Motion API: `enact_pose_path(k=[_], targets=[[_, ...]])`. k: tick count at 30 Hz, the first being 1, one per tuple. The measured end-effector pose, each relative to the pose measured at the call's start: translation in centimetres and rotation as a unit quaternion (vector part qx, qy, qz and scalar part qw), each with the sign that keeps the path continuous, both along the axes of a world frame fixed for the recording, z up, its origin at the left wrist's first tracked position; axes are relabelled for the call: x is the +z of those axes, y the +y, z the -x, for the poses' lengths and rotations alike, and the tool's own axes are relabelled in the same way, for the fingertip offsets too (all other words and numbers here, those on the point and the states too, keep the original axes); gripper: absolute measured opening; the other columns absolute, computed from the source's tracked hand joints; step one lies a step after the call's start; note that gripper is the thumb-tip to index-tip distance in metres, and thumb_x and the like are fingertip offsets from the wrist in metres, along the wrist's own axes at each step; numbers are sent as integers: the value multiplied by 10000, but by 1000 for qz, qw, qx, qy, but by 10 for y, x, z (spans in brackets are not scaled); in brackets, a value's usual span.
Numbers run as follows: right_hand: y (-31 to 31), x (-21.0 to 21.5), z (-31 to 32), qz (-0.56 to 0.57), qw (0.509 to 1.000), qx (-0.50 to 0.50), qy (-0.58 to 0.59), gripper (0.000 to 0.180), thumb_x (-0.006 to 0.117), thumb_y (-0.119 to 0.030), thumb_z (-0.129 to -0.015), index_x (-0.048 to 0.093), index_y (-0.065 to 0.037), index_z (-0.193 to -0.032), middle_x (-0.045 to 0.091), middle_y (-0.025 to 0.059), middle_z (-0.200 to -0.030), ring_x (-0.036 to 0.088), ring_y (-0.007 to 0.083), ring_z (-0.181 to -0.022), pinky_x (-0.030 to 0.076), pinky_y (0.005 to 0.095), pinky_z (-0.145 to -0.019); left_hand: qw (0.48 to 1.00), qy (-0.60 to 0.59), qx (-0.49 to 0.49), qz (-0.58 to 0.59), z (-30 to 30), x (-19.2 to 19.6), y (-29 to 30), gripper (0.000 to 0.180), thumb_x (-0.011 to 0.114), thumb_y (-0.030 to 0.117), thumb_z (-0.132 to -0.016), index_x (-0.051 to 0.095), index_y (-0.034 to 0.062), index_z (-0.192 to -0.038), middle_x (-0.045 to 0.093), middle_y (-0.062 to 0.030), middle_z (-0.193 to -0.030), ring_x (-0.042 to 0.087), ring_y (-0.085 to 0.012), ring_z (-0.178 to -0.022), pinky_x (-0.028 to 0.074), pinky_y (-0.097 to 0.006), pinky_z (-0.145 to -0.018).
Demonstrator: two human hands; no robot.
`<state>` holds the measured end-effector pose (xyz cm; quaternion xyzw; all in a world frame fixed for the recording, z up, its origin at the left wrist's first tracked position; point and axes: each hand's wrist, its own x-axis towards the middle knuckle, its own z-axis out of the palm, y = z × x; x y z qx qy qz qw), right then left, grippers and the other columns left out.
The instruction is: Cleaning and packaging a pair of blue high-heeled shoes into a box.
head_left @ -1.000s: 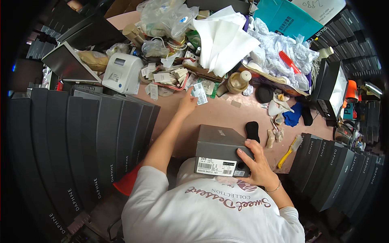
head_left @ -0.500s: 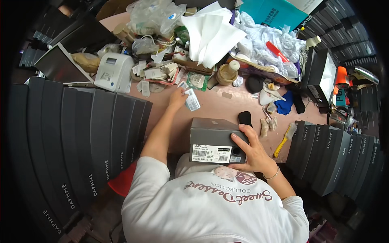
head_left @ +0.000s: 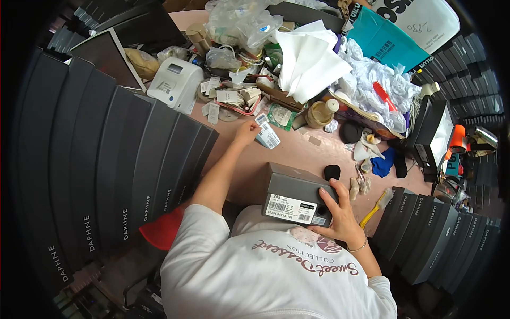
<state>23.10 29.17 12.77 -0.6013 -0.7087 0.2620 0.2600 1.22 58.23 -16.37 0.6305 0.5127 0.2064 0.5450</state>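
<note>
A grey lidded shoe box (head_left: 297, 178) sits at the table's near edge, close against my body. Its end bears a white barcode label (head_left: 287, 207) and a round dark hole. My right hand (head_left: 342, 220) grips the right end of the box, fingers on the lid and thumb lower down. Farther off to the left, my left hand (head_left: 246, 133) pinches a pale blue and white printed label (head_left: 269, 137) just above the tabletop. Just beyond the box lies a small black pad (head_left: 332, 172).
Tall rows of dark shoe boxes (head_left: 114, 175) stand at left, with more boxes (head_left: 425, 234) at right. Beyond my left hand are a white label printer (head_left: 173, 85) and a tray of tags (head_left: 247, 110). A glue jar (head_left: 320, 114), white sheets (head_left: 311, 61) and a yellow-handled brush (head_left: 374, 210) lie about.
The view has turned slightly, so the scene sits farther right and is tilted. Both hands keep their holds, on the label and on the shoe box.
</note>
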Motion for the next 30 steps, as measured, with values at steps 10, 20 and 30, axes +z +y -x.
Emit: enact_pose_path(k=[10,20,30], targets=[[8,-1,-8,-11,1000,11,-2,853,845,-288,-581,484,-88,-1328,313,223,-1379,348,447,-1248,329,510,-1028,954,-193,170,-152,-33,117,25,119,609,127,-908,569,18,-936,580,-5,-731,549,-69,-585,428,-227,-491],[9,-6,-9,-23,999,-1,23,864,846,-325,-589,477,-111,-1340,322,211,-1374,343,428,-1270,315,499,-1045,909,-170,305,-226,44,97,53,146,586,97,-914,509,17,-1008,598,-54,-784,549,-75,-561,430,-195,-491],[8,-5,-7,-19,1000,-8,23,865,854,-315,-579,484,-119,-1337,319,204,-1376,343,426,-1271,318,497,-1048,876,147,-4,-459,9,99,52,76,604,92,-835,577,69,-901,602,-90,-831,595,-312,-731,477,-410,-634]])
